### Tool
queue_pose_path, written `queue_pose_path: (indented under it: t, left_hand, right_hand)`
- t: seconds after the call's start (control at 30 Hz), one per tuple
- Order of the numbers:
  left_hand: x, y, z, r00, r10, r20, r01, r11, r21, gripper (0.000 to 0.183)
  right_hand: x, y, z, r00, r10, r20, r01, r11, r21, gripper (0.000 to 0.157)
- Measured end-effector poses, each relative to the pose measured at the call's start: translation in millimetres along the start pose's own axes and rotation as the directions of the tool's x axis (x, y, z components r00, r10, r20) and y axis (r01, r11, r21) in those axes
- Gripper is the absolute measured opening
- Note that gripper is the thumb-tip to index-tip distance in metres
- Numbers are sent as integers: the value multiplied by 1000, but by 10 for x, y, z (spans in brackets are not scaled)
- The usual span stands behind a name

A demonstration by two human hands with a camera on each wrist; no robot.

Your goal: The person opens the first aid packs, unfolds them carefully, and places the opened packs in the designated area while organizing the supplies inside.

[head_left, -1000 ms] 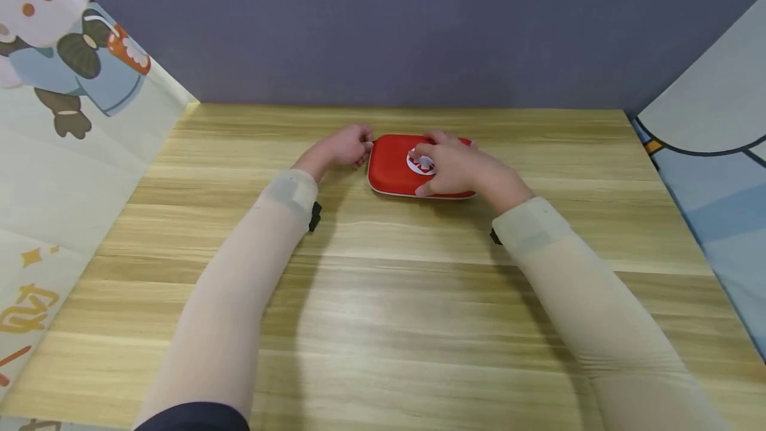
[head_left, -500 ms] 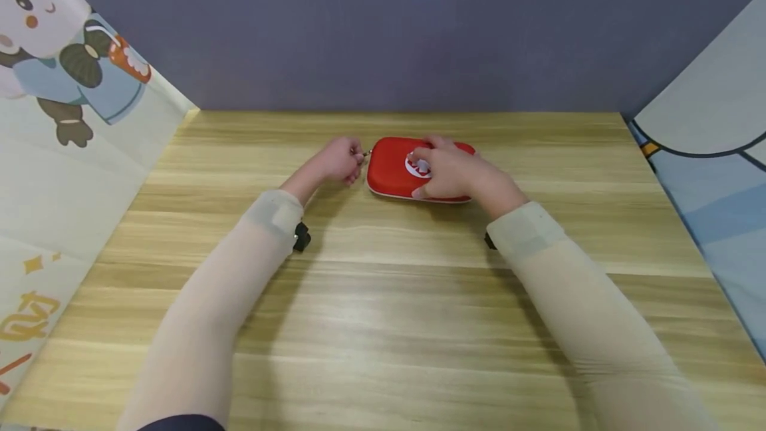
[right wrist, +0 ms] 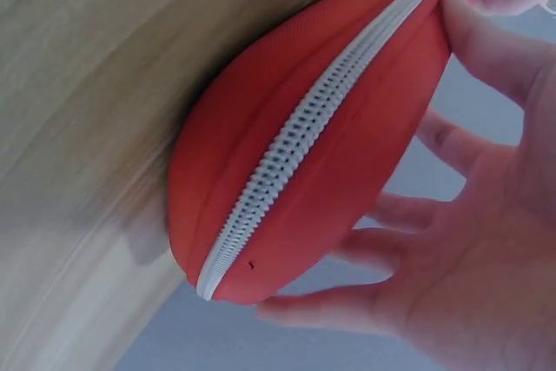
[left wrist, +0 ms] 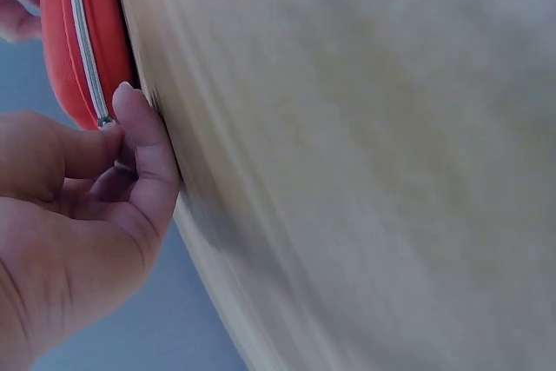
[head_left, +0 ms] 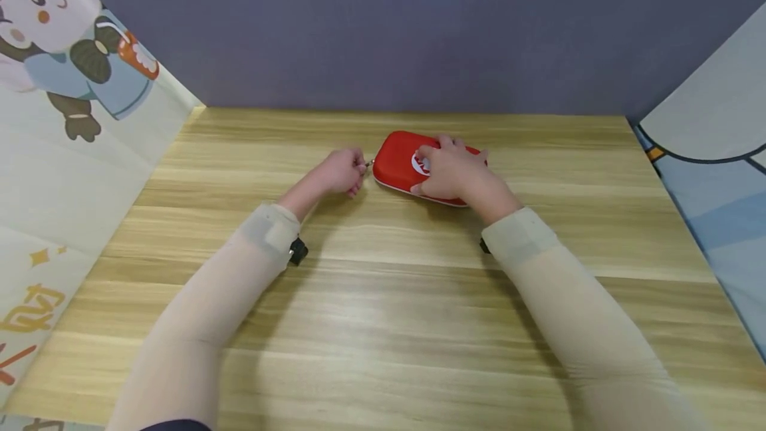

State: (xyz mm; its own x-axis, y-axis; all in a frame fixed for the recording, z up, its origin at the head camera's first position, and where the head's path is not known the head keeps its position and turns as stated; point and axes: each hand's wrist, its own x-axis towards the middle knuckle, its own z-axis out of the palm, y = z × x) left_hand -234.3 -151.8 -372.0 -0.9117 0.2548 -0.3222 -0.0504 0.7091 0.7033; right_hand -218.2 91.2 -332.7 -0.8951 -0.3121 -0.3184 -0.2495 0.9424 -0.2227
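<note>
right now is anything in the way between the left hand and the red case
Nothing visible stands in the way: the left hand pinches the zipper pull at the red case's left end. The right hand is over the case's other side.

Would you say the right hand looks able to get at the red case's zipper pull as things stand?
Probably not easily: the left hand pinches the zipper pull at one end of the red case, leaving little of it free, and the right hand is holding the case.
</note>
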Motion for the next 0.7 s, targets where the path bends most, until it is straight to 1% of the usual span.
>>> queue_pose_path:
  t: [0.1, 0.27, 0.43, 0.57, 0.7]
  left_hand:
    - [-32, -2, 24, 1000, -12, 0, 12, 1000, -3, 13]
    - [-65, 6, 50, 999, -35, -5, 35, 999, 6, 14]
    - [-49, 26, 61, 999, -44, -22, 44, 999, 8, 16]
    - [-19, 38, 67, 998, -46, -34, 46, 999, 17, 16]
    - [-2, 60, 66, 998, -47, -44, 48, 998, 27, 15]
  right_hand:
    - [-11, -12, 11, 1000, 18, -16, -18, 1000, -11, 78]
    - [-17, -8, 24, 998, 48, -38, -47, 999, 10, 85]
    - [-36, -6, 44, 995, 73, -68, -71, 997, 39, 83]
    - [-51, -33, 55, 991, 100, -85, -98, 995, 29, 81]
    - [-41, -61, 87, 986, 131, -103, -130, 991, 18, 82]
